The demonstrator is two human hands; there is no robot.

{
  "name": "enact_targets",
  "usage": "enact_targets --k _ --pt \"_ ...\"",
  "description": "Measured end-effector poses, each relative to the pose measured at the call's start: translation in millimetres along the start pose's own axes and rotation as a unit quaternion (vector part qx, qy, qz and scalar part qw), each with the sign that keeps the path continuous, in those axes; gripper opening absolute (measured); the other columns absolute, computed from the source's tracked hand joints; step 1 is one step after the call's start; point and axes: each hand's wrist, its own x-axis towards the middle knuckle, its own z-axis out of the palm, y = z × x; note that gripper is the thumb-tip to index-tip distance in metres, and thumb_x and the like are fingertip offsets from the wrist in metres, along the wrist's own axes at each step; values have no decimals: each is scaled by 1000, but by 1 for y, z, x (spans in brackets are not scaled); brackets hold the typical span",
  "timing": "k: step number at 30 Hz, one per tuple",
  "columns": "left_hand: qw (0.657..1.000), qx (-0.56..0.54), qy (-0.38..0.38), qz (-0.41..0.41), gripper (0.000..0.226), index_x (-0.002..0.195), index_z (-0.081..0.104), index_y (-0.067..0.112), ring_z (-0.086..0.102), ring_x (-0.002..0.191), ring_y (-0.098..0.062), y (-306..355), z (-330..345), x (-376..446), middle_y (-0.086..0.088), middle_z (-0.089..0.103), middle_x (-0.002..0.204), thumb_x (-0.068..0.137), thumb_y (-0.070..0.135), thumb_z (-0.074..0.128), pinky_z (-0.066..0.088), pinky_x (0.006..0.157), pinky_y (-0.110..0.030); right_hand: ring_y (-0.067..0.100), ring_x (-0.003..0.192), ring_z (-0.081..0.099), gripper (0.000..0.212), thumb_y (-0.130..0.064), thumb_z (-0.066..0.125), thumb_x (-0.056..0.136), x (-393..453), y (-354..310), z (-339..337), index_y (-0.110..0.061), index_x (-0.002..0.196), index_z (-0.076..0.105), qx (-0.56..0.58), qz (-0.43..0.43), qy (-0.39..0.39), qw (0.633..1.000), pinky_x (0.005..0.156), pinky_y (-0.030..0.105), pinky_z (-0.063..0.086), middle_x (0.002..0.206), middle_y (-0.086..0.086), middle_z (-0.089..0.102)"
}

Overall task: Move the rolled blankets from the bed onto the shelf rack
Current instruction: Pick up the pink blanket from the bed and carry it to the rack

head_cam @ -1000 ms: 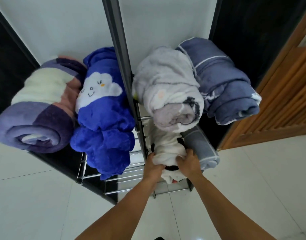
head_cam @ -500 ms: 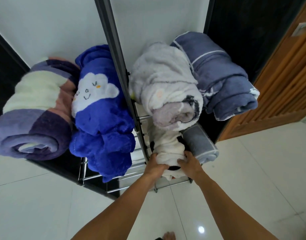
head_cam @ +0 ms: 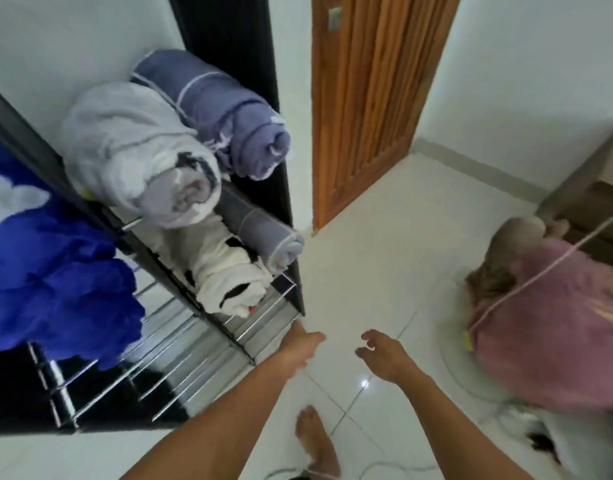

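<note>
Both hands empty and clear of the shelf rack (head_cam: 263,308). Left hand (head_cam: 303,348) just off the rack's front corner, fingers extended, holding nothing; right hand (head_cam: 384,355) further right over the tile floor (head_cam: 384,271), fingers loosely spread and slightly curled, also holding nothing. On the rack's near side: white-and-black rolled blanket (head_cam: 225,271) on the lower tier, long axis running front to back, beside a grey roll (head_cam: 267,237). Upper tier carries a pale grey fleece roll (head_cam: 142,154) and a slate-blue roll (head_cam: 222,112), side by side. Bright blue blanket (head_cam: 55,271) at left edge, overhanging its tier. To the right, low and near the frame edge, a pink bundle (head_cam: 547,334) with a cord across it; blurred, probably another blanket waiting on the bed, but the bed itself is hard to make out. It lies well to the right of both hands, the right hand nearer. Judgement: next pick-up calls for a turn rightward and a two-handed scoop under the bundle.
</note>
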Motion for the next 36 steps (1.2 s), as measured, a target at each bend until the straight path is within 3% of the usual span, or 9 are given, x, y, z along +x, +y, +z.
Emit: enact_targets --k 3,5,7,11,16,21,23,30,36 --pt "988 116 -65 81 62 142 34 13 56 92 -21 10 66 -29 -9 55 128 89 30 61 41 60 -23 23 122 52 44 -31 53 94 -67 80 -23 -14 135 48 76 53 84 992 88 22 37 134 8 55" --pt "962 202 -132 126 31 117 54 14 56 86 -20 10 117 -65 -10 59 112 90 27 60 38 57 -22 23 114 55 40 -30 55 93 -128 138 -27 -14 130 52 156 97 147 972 85 24 38 126 8 59" --pt "923 283 -200 168 11 81 53 21 55 79 -20 3 175 -105 -8 57 95 89 25 60 33 56 -23 23 104 60 35 -27 59 90 -196 198 -24 -13 121 57 235 141 243 931 85 29 44 111 8 64" --pt "799 427 -303 298 28 63 46 21 48 77 -17 -23 298 -190 -10 51 82 85 26 63 30 60 -28 23 87 65 28 -22 62 87 -332 307 0 -11 113 61 350 245 379 821 69 30 49 95 7 66" --pt "687 481 -406 363 18 91 61 16 60 86 -21 -63 426 -291 -14 68 100 83 31 67 49 82 -35 22 79 65 24 -24 62 85 -442 387 18 -15 108 60 435 312 483 693 74 37 52 80 3 66" --pt "621 524 -461 356 72 129 50 14 61 111 -31 -100 516 -343 -12 58 127 69 49 68 51 95 -40 20 81 66 24 -22 62 86 -481 432 25 -15 108 58 513 321 526 597 71 34 51 89 4 65" --pt "623 537 -479 308 61 135 44 15 61 99 -23 -106 542 -361 -5 55 119 83 40 63 50 83 -32 20 79 64 24 -22 62 87 -497 447 30 -13 109 57 534 336 528 569 68 33 49 92 7 64" --pt "655 528 -502 201 45 127 45 14 55 104 -22 -125 638 -388 -5 51 120 89 34 61 46 95 -42 22 87 64 31 -20 61 89 -547 526 1 -8 117 56 546 362 585 479 77 37 52 93 4 64" --pt "704 520 -458 157 50 134 45 11 49 115 -26 -138 750 -391 -10 47 132 92 35 58 43 94 -47 20 97 60 37 -27 57 89 -542 643 -84 -11 122 56 502 342 592 530 84 36 49 107 2 65"
